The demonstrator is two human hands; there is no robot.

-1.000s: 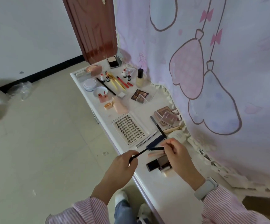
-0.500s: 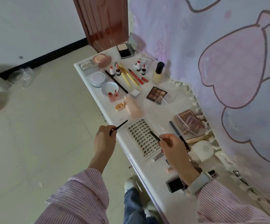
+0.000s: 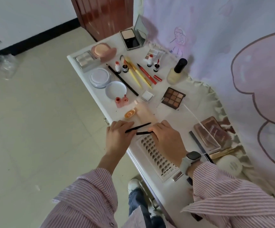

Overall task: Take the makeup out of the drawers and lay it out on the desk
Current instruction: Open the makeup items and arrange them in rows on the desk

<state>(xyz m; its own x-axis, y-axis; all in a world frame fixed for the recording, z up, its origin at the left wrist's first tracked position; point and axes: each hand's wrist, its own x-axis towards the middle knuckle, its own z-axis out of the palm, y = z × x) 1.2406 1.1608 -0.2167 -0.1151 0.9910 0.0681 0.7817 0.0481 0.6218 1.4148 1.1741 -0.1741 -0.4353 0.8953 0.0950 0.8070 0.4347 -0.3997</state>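
— what's in your hands?

— my left hand (image 3: 117,137) pinches a thin black wand (image 3: 137,127); my right hand (image 3: 166,137) has its fingers (image 3: 151,129) curled round the short black cap (image 3: 143,133).

— where exactly?

— over the white surface (image 3: 169,112), just beyond the lash tray (image 3: 156,157), near the peach tube (image 3: 144,112).

Glossy white bench (image 3: 90,89), mixed plastics and cloth.

The lash tray (image 3: 156,155) at the bench's near edge looks like clear, shiny plastic; the thin black stick (image 3: 138,127) above it is matt. Toward the far corner, the compact's mirror lid (image 3: 140,29) is reflective. The shirt sleeves (image 3: 232,195) are striped woven cloth, the door (image 3: 103,15) polished reddish wood, the watch strap (image 3: 185,163) smooth and matt.
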